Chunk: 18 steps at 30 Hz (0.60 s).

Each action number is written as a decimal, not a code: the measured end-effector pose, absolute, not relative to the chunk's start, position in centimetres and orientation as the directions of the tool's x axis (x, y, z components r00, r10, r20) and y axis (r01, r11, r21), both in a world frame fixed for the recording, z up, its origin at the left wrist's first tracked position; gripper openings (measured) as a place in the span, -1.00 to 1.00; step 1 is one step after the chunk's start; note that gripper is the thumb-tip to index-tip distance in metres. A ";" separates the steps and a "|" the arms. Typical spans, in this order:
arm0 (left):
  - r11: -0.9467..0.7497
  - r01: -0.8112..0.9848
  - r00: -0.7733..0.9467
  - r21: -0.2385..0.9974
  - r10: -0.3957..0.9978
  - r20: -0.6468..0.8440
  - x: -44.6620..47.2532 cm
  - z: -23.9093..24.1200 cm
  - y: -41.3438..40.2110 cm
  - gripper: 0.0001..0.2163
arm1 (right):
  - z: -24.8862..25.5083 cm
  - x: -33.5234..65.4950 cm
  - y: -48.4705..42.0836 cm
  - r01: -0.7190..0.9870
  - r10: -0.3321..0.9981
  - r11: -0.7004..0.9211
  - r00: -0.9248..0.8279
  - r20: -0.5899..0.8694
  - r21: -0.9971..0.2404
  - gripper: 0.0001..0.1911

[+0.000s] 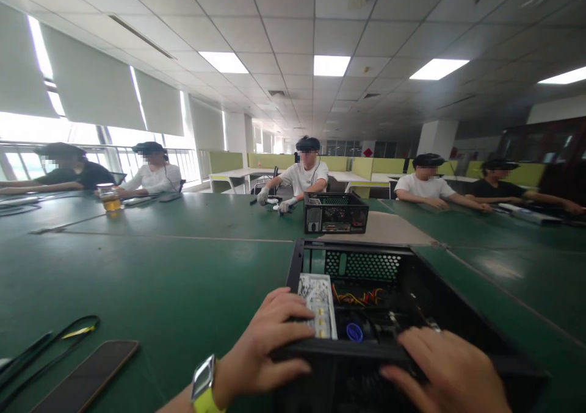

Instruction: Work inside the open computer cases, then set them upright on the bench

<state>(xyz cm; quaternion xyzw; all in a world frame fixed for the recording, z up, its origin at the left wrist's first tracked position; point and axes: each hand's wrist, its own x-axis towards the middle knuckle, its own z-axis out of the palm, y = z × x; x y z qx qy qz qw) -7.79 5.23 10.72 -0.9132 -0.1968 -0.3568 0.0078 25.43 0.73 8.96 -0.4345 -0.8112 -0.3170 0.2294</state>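
An open black computer case sits on the green table right in front of me, with a silver power supply, coloured wires and a blue fan showing inside. My left hand, with a watch on a yellow strap at the wrist, wraps its fingers over the case's near left edge. My right hand grips the near right edge, fingers curled on the rim.
A dark phone and black cables lie at the near left. A second open case stands farther back. Several people wearing headsets sit around the table. A glass of amber drink stands at the far left.
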 end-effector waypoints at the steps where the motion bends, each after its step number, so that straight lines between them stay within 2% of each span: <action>1: -0.911 0.387 0.651 0.142 0.379 0.657 -7.9 10.8 7.2 -0.62 | 9.7 24.7 2.8 0.861 0.595 0.413 -0.501 0.628 0.296 -0.59; 4: -0.833 0.522 0.572 0.184 0.502 0.648 -8.4 10.8 13.5 -0.68 | 11.0 22.7 10.0 0.895 0.687 0.374 -0.445 0.574 0.244 -0.53; 7: -0.613 0.754 0.398 0.235 0.712 0.579 -8.7 11.1 19.5 -0.66 | 11.6 20.2 17.2 0.923 0.751 0.322 -0.384 0.537 0.210 -0.51; 9: -0.469 0.845 0.267 0.259 0.788 0.555 -8.8 11.4 22.9 -0.62 | 11.9 18.2 21.0 0.949 0.780 0.256 -0.314 0.541 0.183 -0.50; 13: -0.359 0.892 0.164 0.274 0.823 0.544 -8.7 11.7 27.6 -0.62 | 12.0 16.1 26.0 0.979 0.820 0.155 -0.203 0.535 0.134 -0.44; 18: -0.333 0.906 0.126 0.262 0.803 0.583 -7.7 10.1 29.8 -0.63 | 12.1 17.9 29.2 0.960 0.834 0.228 -0.279 0.476 0.164 -0.42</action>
